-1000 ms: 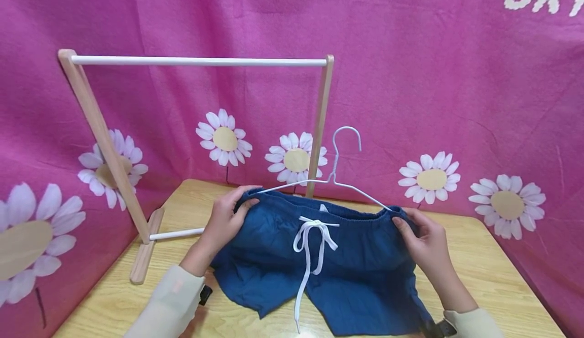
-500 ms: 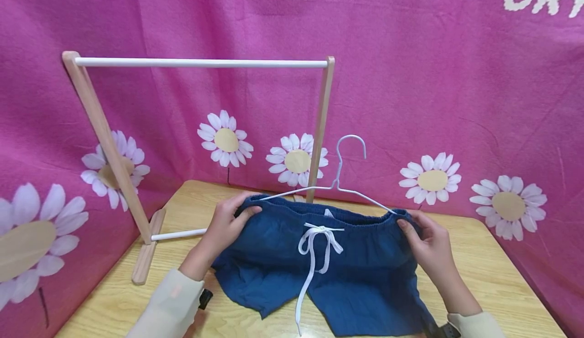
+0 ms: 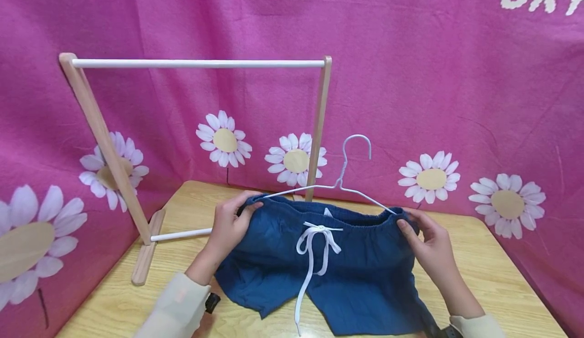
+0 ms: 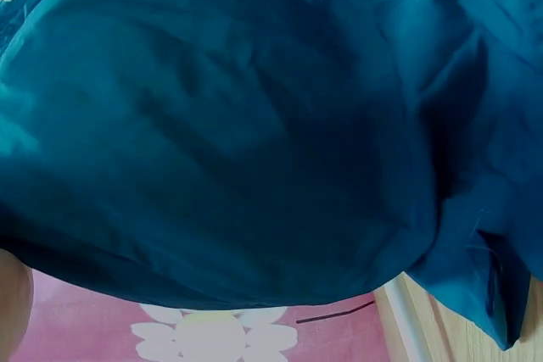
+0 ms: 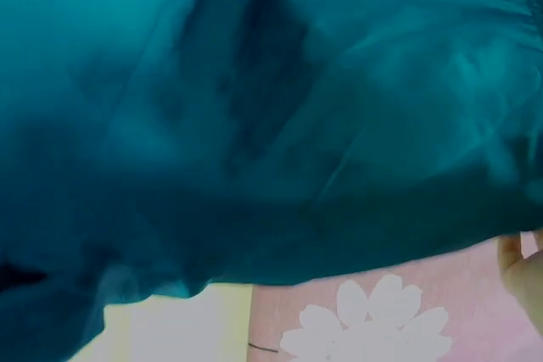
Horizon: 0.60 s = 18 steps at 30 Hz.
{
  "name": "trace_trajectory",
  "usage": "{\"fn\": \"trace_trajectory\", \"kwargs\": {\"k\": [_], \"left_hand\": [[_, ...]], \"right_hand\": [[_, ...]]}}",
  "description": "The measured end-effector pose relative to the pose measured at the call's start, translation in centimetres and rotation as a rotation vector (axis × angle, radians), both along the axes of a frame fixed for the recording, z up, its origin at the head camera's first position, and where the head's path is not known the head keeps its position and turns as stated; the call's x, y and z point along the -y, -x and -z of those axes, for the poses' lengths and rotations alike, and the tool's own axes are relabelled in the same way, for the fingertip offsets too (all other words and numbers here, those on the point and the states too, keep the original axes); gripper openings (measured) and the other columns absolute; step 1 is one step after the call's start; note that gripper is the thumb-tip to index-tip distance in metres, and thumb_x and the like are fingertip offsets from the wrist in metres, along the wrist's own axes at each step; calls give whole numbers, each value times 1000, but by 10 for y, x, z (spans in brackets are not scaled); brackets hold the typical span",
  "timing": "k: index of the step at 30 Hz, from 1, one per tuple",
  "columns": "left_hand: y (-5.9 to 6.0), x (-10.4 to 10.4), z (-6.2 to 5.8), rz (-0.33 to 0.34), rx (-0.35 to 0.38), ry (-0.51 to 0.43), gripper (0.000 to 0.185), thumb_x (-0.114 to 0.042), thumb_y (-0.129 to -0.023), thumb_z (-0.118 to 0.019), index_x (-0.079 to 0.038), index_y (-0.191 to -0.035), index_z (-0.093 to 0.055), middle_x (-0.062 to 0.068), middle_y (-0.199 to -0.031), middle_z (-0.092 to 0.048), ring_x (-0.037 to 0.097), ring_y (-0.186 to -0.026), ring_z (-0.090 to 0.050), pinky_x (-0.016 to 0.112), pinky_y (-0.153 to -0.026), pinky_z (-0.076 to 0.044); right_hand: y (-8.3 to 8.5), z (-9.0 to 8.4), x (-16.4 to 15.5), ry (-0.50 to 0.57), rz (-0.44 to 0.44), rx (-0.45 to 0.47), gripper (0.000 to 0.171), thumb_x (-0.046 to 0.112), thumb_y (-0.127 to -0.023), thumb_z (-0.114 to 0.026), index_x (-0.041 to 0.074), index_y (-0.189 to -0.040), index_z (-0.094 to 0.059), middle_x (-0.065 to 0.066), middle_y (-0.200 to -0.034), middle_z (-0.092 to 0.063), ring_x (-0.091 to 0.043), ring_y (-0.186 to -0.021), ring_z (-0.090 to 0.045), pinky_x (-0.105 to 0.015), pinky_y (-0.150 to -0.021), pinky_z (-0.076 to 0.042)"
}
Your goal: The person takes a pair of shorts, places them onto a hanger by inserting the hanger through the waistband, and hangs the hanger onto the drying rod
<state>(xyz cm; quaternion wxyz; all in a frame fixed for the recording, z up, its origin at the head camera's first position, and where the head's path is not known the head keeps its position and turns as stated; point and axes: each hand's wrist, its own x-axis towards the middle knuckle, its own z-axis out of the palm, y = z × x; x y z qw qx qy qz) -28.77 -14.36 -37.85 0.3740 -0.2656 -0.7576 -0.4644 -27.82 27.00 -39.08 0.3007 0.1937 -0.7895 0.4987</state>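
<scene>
One pair of blue shorts (image 3: 347, 267) lies between the two hands, its waistband stretched over one white hanger (image 3: 337, 188). The left hand (image 3: 226, 226) and right hand (image 3: 429, 247) each pinch a waistband corner. One wooden rack (image 3: 191, 64) stands beyond the left hand on the table (image 3: 493, 272).

A wooden table (image 3: 493, 272) holds the blue shorts (image 3: 356, 272) and the feet of a wooden rack (image 3: 146, 257).

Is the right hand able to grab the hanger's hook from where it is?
Probably yes: the hook stands bare above the shorts, nothing blocking, though the right hand grips the waistband.
</scene>
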Motion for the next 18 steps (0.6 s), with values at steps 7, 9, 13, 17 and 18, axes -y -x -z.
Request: {"fn": "trace_trajectory", "kwargs": {"k": [7,9,13,17,18], "left_hand": [[-1,6,-2,-98,-16,0,19,1,-89,-74,-4,-107,-74,12,-98,-76,25,-87,-73,10,-88,-48],[-1,9,-3,-117,-23,-2,19,1,-89,-74,-3,-107,-74,12,-98,-76,25,-87,-73,10,-89,-48],[-1,13,-6,-141,-25,-7,19,1,-90,-73,-2,-109,-73,12,-100,-76,26,-91,-73,10,-92,-47],[0,17,-10,-168,-48,-32,19,3,-90,-72,-2,-109,-72,13,-100,-75,27,-92,-71,11,-94,-46],[0,18,-11,-181,-57,-40,19,3,-90,-72,-2,-108,-72,13,-100,-75,28,-92,-71,11,-94,-46]], "right_hand": [[-4,8,-15,-36,52,22,38,-6,-96,-63,-2,-133,-60,11,-121,-67,1,-112,-59,-9,-91,-45],[-6,11,-19,-34,78,47,35,-4,-97,-63,-2,-132,-61,13,-120,-66,0,-111,-59,-8,-89,-45],[-11,15,-25,-61,110,88,29,1,-99,-62,-4,-127,-62,18,-116,-63,3,-109,-57,-7,-88,-43],[-16,20,-28,-104,101,128,24,5,-100,-61,-3,-123,-65,19,-114,-63,7,-108,-56,-8,-86,-43],[-17,21,-28,-116,93,134,23,5,-100,-61,-3,-122,-65,17,-114,-63,7,-107,-56,-8,-85,-43]]}}
